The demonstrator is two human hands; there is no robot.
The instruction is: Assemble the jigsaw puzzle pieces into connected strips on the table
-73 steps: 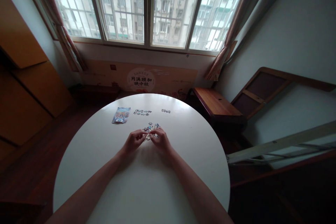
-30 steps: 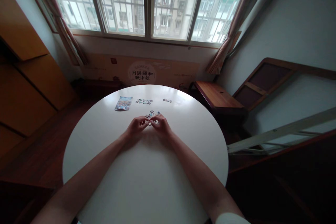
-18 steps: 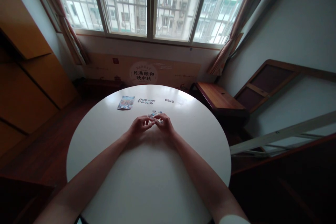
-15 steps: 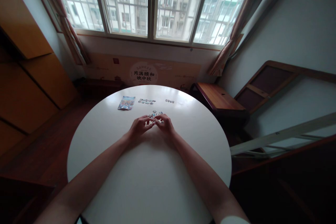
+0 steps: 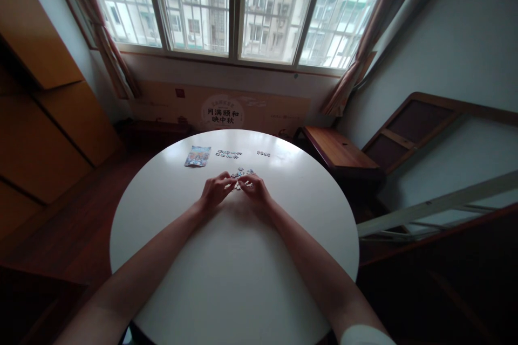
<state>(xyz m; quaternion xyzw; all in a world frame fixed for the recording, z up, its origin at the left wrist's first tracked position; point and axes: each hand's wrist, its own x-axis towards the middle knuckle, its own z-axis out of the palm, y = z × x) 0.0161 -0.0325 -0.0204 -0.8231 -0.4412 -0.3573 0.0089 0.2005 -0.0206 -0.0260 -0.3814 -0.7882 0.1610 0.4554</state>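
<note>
My left hand (image 5: 216,190) and my right hand (image 5: 254,187) meet above the middle of the table, their fingers pinched together. Between the fingertips is a small jigsaw puzzle piece (image 5: 237,184), mostly hidden. A loose pile of jigsaw pieces (image 5: 240,170) lies just behind and under the fingers, partly covered by them. Farther back, several pieces (image 5: 227,154) stand in two rows, and a shorter row of pieces (image 5: 264,154) lies to their right. At the left of the rows is a flat picture sheet (image 5: 198,156) in blue and orange tones.
The round white table (image 5: 230,269) fills the middle of the view. Beyond its right edge stands a low wooden table (image 5: 343,148). Orange cabinets (image 5: 60,118) are at the left, a barred window (image 5: 234,11) is ahead, and a wooden-framed panel (image 5: 413,124) leans at the right.
My left fingers have closed in and cover less of the pile's front edge. The hands stay together over the pieces. The view has shifted slightly.
</note>
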